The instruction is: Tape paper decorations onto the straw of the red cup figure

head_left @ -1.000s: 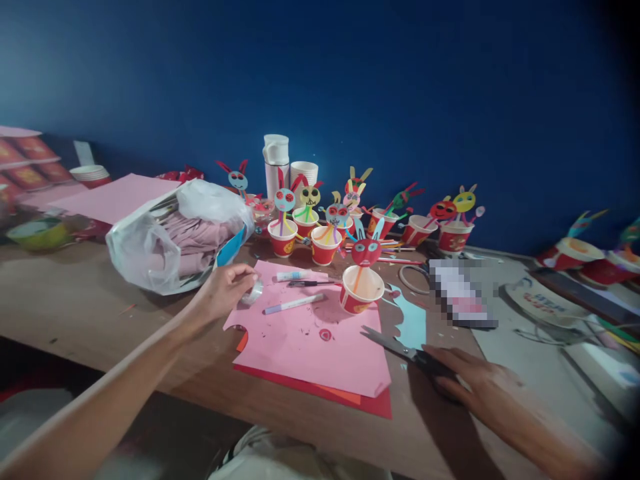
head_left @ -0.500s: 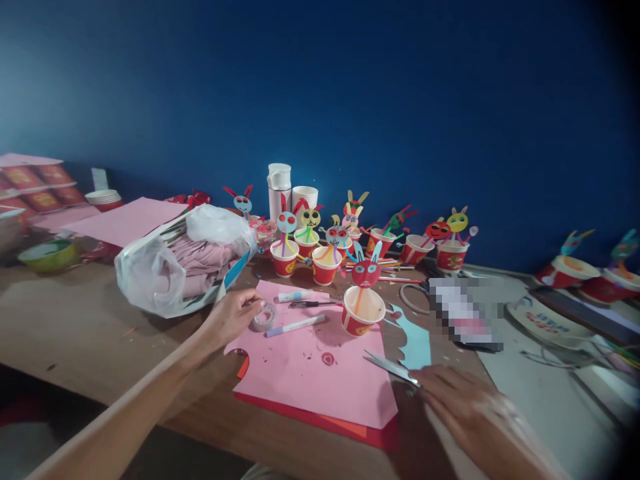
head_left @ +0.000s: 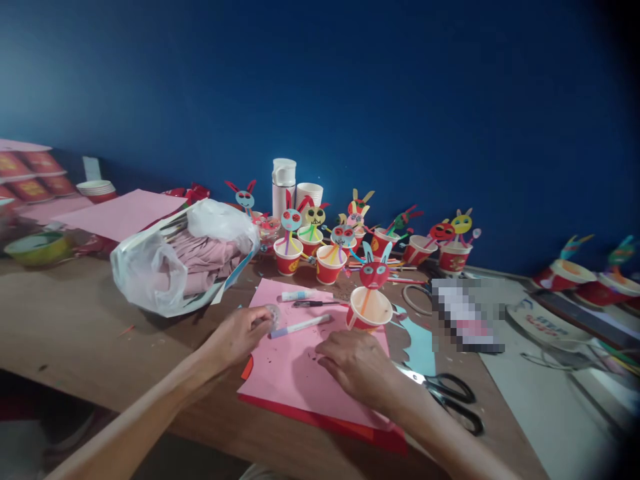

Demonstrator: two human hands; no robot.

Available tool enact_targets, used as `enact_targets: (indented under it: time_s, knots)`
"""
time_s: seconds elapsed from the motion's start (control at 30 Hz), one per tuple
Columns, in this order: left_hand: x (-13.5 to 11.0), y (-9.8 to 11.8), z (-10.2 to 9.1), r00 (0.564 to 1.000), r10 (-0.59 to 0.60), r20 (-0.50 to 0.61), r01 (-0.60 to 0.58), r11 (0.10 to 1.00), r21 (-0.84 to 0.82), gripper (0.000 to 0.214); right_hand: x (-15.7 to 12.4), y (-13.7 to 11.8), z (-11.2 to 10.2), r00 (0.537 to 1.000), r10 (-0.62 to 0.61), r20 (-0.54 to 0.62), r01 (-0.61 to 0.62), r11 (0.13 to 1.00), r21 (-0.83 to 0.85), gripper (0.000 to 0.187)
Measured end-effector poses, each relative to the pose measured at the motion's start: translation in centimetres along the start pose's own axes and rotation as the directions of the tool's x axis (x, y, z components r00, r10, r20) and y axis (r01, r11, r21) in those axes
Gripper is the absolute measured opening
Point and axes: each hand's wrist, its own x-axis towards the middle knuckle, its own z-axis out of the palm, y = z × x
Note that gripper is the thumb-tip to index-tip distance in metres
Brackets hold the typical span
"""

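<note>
My left hand point(head_left: 243, 335) is closed at the edge of a clear tape roll point(head_left: 273, 316), its fingers covering part of the roll. My right hand point(head_left: 356, 365) is low over the pink paper point(head_left: 280, 380), with its fingers curled down; what lies under the fingertips is hidden. Beside my right wrist lie scissors point(head_left: 453, 392) with black handles, their blades partly covered by the arm. Just beyond the right hand stands a paper cup point(head_left: 369, 308) with a red rabbit-eared face point(head_left: 374, 274) on a straw. A capped marker point(head_left: 301, 326) and a black pen point(head_left: 315, 303) rest on the paper.
A white plastic bag point(head_left: 150, 273) with folded pink material sits at the left. Several decorated cups point(head_left: 331, 268) stand along the blue wall, near a white flask point(head_left: 285, 183). Light-blue paper scrap point(head_left: 421, 343) lies right of the pink sheet. A green bowl point(head_left: 37, 250) is far left.
My right hand has let go of the scissors and moved left onto the pink paper, over the spot where a small red paper piece lay. My left hand has closed further over the tape roll.
</note>
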Motion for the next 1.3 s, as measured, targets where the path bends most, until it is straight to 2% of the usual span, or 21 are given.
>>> enact_targets:
  time_s: [0.1,0.2,0.33,0.4,0.47,0.6,0.83,1.13,1.3]
  knots:
    - [-0.7,-0.5,-0.1,0.995,-0.069,-0.066,0.061,0.991,-0.116,0.031,1.1,0.0,0.3,0.998,-0.017,-0.057,0.023,0.993,0.113,0.016]
    - [-2.3,-0.5,-0.4,0.969,-0.143,-0.202,0.078,0.951,-0.300,0.028,2.1,-0.5,0.2,0.977,0.032,-0.212,0.035,0.953,0.301,0.018]
    - [-4.7,0.6,0.3,0.952,-0.136,-0.273,-0.013,0.876,-0.482,0.023,2.6,-1.4,0.2,0.888,0.170,-0.427,0.108,0.826,0.553,0.019]
    - [-5.4,1.5,1.3,0.949,-0.112,-0.294,-0.061,0.851,-0.522,0.021,2.4,-1.9,0.2,0.849,0.217,-0.482,0.145,0.781,0.607,0.020]
    - [-5.5,2.3,2.3,0.942,-0.059,-0.331,-0.137,0.830,-0.540,0.019,2.0,-2.2,0.2,0.829,0.248,-0.501,0.156,0.757,0.634,0.022]
    - [-5.3,3.2,3.9,0.925,0.075,-0.372,-0.283,0.789,-0.545,0.014,0.9,-2.5,0.0,0.806,0.255,-0.534,0.170,0.764,0.622,0.026]
    - [-5.3,3.4,4.9,0.915,0.188,-0.356,-0.351,0.805,-0.478,0.014,0.3,-2.5,-0.8,0.769,0.138,-0.625,0.230,0.851,0.471,0.029]
    - [-5.4,3.7,5.4,0.925,0.190,-0.328,-0.345,0.780,-0.522,0.016,0.1,-2.4,-0.9,0.736,0.046,-0.676,0.233,0.919,0.317,0.020]
    - [-5.3,3.4,5.9,0.917,0.188,-0.351,-0.357,0.779,-0.516,0.016,0.2,-2.7,-1.3,0.759,0.014,-0.651,0.195,0.949,0.248,0.013]
